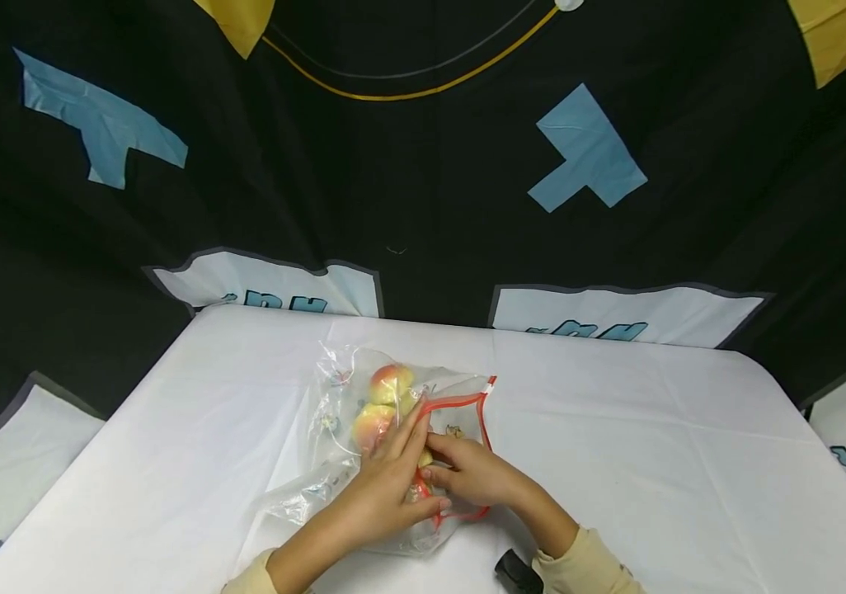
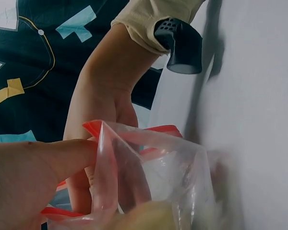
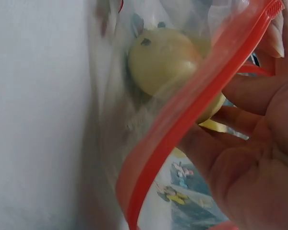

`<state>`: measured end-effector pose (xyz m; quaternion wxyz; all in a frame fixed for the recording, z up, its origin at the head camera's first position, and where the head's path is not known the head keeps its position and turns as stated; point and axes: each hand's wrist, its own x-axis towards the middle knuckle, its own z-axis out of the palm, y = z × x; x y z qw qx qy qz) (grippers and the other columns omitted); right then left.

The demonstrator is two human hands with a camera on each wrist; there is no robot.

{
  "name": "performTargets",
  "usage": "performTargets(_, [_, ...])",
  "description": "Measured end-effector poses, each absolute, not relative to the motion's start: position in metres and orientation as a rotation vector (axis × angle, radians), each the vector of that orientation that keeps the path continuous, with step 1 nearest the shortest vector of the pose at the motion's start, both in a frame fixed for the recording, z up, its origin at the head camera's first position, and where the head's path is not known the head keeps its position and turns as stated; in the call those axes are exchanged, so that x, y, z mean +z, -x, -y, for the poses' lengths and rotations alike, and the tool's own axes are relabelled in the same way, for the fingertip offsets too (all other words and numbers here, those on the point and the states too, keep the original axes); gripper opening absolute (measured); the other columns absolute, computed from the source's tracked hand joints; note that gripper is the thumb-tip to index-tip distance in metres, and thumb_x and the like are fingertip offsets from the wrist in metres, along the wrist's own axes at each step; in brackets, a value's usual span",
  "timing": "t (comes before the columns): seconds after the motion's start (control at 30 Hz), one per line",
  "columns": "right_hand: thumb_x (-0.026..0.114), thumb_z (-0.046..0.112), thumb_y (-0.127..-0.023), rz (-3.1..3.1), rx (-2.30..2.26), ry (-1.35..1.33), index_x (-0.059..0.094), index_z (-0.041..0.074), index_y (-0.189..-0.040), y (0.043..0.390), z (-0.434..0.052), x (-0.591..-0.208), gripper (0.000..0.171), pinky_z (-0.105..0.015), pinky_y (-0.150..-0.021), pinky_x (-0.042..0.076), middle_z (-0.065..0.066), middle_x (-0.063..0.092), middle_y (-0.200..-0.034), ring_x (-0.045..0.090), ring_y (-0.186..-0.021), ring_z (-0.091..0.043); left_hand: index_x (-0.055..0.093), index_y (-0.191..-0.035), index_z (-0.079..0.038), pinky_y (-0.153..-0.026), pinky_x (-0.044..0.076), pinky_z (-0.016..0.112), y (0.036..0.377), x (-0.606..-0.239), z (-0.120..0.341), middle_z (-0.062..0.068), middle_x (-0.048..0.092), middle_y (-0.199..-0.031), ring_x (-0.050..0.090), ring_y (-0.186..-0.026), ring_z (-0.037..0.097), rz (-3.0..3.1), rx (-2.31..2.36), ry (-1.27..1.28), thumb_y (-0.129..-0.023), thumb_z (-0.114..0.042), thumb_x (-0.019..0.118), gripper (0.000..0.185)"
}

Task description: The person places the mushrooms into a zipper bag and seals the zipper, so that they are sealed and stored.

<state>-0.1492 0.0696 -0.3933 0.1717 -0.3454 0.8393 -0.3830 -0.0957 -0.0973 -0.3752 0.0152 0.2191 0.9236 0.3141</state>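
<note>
A clear zip bag [image 1: 334,470] with a red-edged mouth lies on the white table, with several yellow-and-red peach-like fruits [image 1: 374,425] inside. My left hand [image 1: 386,487] lies across the bag and holds its mouth, thumb at the red edge [image 2: 98,129] and fingers extended along it. Through the mouth reaches my right hand [image 1: 478,472], thumb and fingers around a fruit mostly hidden by them and the plastic. In the right wrist view, a yellow fruit [image 3: 161,62] with a dark spot shows through the plastic, just beyond the right fingers.
A black device [image 1: 518,572] sits by the right sleeve, at the near edge of the view. The white table [image 1: 616,437] extends to both sides. Behind it hangs a black curtain [image 1: 423,206] with blue tape pieces and a yellow cord [image 1: 386,98].
</note>
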Motion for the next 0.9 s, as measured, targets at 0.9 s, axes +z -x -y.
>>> performTargets(0.9, [0.041, 0.032, -0.097, -2.157, -1.106, 0.928, 0.026, 0.013, -0.145, 0.151, -0.074, -0.389, 0.054, -0.037, -0.108, 0.029, -0.005, 0.036, -0.145, 0.033, -0.132, -0.017, -0.001, -0.147, -0.006, -0.093, 0.016, 0.074, 0.088, -0.376, 0.088, 0.012, -0.005, -0.154, 0.01, -0.134, 0.05, -2.937, 0.996, -0.67, -0.076, -0.039, 0.071, 0.106])
